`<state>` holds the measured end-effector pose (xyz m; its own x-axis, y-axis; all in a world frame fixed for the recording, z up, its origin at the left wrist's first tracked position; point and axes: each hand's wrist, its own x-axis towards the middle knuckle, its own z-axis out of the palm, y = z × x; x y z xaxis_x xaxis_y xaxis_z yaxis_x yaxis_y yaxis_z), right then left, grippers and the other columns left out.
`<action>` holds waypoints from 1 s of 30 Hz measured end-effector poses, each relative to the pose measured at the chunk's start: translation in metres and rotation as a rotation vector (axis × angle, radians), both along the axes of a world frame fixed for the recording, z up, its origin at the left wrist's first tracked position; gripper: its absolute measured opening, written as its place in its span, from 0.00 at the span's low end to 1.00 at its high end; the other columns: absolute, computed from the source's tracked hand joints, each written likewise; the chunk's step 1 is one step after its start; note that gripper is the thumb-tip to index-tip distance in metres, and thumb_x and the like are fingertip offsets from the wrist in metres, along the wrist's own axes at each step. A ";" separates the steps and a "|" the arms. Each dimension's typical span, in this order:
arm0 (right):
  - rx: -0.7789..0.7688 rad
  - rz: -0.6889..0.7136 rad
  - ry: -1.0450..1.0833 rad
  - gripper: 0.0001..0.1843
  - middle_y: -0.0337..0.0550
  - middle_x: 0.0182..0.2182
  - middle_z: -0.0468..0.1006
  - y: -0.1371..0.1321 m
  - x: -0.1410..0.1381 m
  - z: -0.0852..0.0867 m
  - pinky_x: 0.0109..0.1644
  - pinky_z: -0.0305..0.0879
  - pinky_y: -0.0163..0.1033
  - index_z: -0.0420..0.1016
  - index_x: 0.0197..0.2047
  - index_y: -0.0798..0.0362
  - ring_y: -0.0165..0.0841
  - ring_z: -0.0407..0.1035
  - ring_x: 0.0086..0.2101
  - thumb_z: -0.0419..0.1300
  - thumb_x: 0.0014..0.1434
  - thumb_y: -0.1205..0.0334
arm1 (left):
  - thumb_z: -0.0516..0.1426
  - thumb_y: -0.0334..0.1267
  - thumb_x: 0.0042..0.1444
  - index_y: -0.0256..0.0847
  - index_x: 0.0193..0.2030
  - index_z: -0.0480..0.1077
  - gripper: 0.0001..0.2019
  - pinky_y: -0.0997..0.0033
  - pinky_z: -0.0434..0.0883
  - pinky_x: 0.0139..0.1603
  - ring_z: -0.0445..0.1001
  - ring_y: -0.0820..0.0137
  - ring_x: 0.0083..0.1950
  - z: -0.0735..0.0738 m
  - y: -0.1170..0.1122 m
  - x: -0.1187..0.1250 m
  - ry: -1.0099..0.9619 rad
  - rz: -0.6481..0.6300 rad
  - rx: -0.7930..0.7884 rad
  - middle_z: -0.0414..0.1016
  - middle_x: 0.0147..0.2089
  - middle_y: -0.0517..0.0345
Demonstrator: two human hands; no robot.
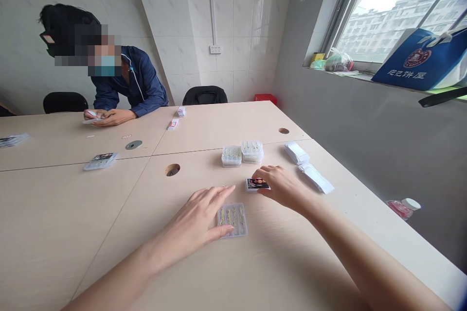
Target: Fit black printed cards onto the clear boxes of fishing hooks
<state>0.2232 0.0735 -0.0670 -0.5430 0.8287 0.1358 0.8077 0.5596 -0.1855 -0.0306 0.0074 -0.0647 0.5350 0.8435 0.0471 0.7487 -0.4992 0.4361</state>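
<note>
A clear plastic case (238, 228) lies flat on the table, with several wavy yellow-green pieces in its slots. My left hand (207, 211) is over its left side, fingers stretched out and thumb apart, holding nothing. Just beyond the case to the right is a small stack of printed cards (251, 184), the top one black with red and white print. The fingers and thumb of my right hand (277, 184) close around the right end of the top card; the fingertips partly hide it. Two piles of similar filled cases (232, 156) stand behind.
White paper slips in two stacks (315, 178) lie right of my right hand. Across the table a person in a blue jacket (146, 80) handles cards. Another case (100, 161) lies at left. The table has a round hole (172, 170); a capped bottle (404, 208) is beyond the right edge.
</note>
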 end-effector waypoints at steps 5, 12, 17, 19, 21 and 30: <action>0.010 0.001 0.018 0.11 0.43 0.40 0.78 0.000 0.000 0.001 0.38 0.63 0.40 0.72 0.44 0.50 0.38 0.73 0.38 0.64 0.57 0.70 | 0.55 0.50 0.60 0.59 0.69 0.51 0.31 0.58 0.67 0.59 0.65 0.57 0.63 0.000 0.001 0.001 -0.010 0.026 0.018 0.63 0.66 0.57; 0.011 -0.008 0.024 0.12 0.44 0.39 0.79 -0.002 -0.002 0.004 0.38 0.64 0.41 0.71 0.44 0.51 0.40 0.74 0.39 0.64 0.56 0.71 | 0.54 0.49 0.61 0.57 0.68 0.54 0.28 0.56 0.68 0.58 0.66 0.56 0.62 0.003 0.002 0.001 -0.013 0.089 0.032 0.64 0.65 0.57; 0.017 -0.011 0.035 0.12 0.43 0.39 0.80 -0.003 -0.001 0.005 0.38 0.65 0.40 0.71 0.43 0.51 0.40 0.74 0.40 0.63 0.56 0.72 | 0.53 0.47 0.62 0.57 0.67 0.56 0.26 0.58 0.68 0.57 0.68 0.58 0.61 0.001 0.004 0.001 -0.054 0.108 0.052 0.66 0.63 0.57; 0.024 -0.019 0.039 0.11 0.42 0.38 0.80 -0.003 -0.002 0.005 0.38 0.65 0.40 0.71 0.43 0.51 0.39 0.74 0.39 0.63 0.57 0.72 | 0.53 0.47 0.62 0.57 0.66 0.57 0.25 0.60 0.69 0.55 0.69 0.60 0.60 -0.002 0.005 0.001 -0.085 0.128 0.030 0.68 0.62 0.58; 0.035 -0.026 0.045 0.11 0.43 0.38 0.79 -0.003 -0.002 0.004 0.39 0.65 0.40 0.71 0.43 0.51 0.40 0.74 0.40 0.62 0.57 0.71 | 0.53 0.47 0.62 0.57 0.64 0.59 0.23 0.63 0.70 0.53 0.71 0.62 0.58 -0.004 0.007 0.001 -0.115 0.155 -0.002 0.69 0.60 0.59; 0.054 -0.004 0.051 0.11 0.43 0.38 0.79 -0.001 0.000 0.001 0.41 0.65 0.42 0.72 0.42 0.50 0.41 0.73 0.41 0.64 0.56 0.70 | 0.52 0.49 0.62 0.56 0.59 0.64 0.19 0.67 0.72 0.45 0.75 0.67 0.51 -0.005 0.010 0.004 -0.159 0.229 -0.038 0.72 0.57 0.64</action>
<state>0.2233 0.0729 -0.0658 -0.5307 0.8217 0.2077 0.8005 0.5665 -0.1956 -0.0265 0.0174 -0.0693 0.3188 0.9443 0.0812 0.7610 -0.3061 0.5720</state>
